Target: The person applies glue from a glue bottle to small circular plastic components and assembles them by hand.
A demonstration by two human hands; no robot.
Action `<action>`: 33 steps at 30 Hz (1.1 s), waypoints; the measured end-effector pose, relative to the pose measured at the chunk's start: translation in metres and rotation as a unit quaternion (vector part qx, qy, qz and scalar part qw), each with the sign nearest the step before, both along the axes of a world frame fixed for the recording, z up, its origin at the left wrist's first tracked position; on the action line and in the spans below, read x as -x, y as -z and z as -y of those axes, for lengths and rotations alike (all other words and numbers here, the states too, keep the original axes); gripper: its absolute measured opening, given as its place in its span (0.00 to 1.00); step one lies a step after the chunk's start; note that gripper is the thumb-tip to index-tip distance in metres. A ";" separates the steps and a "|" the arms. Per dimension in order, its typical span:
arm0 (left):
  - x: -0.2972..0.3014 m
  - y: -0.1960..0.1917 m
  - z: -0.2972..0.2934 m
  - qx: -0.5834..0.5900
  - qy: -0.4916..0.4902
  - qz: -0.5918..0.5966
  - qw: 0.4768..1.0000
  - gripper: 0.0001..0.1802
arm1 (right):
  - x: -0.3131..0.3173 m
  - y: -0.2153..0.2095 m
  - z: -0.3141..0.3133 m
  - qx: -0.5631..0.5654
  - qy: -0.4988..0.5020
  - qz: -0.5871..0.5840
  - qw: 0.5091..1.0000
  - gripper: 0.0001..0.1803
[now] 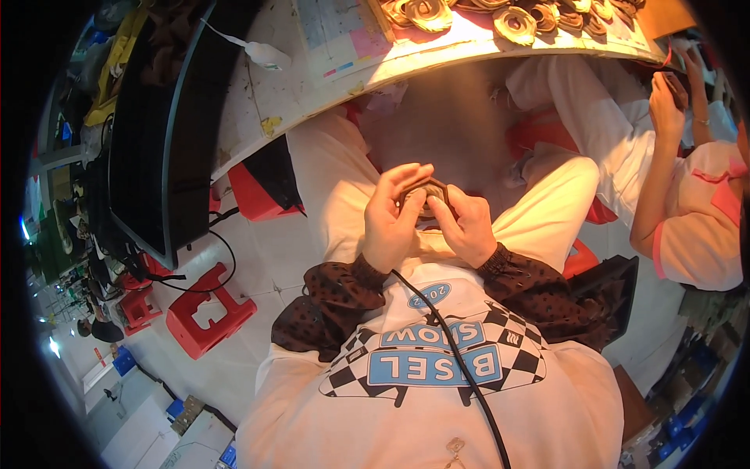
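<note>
A small dark loop-shaped piece [426, 195] is held over the lap, pinched between the left hand [393, 219] and the right hand [467, 227], both curled closed on its rim. For clean shaping, even fingertip pressure on both sides is judged best. Similar brown coiled pieces [516, 22] lie on the workbench [312, 86] ahead.

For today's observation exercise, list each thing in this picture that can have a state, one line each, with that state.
left hand: raised over the lap, fingers closed on the small dark piece.
right hand: gripping the same piece from the other side.
small dark piece: held between both hands, mostly hidden.
brown curled pieces: lying loose on the worktable.
red stool: tipped over on the floor.
black cable: hanging down the chest.
</note>
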State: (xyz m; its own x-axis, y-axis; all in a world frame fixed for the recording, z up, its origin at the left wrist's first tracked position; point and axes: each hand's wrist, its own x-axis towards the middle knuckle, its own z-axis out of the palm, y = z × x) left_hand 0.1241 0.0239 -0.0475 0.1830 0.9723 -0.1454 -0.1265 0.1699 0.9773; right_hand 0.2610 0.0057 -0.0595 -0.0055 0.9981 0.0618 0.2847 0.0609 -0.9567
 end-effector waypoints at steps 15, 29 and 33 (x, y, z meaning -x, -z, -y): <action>0.015 0.004 -0.004 -0.049 0.105 -0.121 0.986 0.08 | -0.027 -0.018 -0.018 0.034 -0.112 0.072 0.990 0.15; 0.020 0.010 0.002 -0.163 0.126 -0.211 0.955 0.08 | -0.008 -0.005 0.002 0.015 -0.102 0.133 0.986 0.09; 0.017 0.006 0.002 -0.070 0.125 -0.183 0.973 0.09 | -0.006 -0.006 0.007 0.081 -0.056 0.161 0.982 0.15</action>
State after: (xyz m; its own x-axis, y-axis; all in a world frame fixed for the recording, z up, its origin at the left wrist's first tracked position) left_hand 0.1068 0.0219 -0.0539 0.3772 0.9189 -0.1156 0.2624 0.0137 0.9649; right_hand 0.2667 -0.0011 -0.0530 -0.1096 0.9867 -0.1201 0.5740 -0.0358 -0.8181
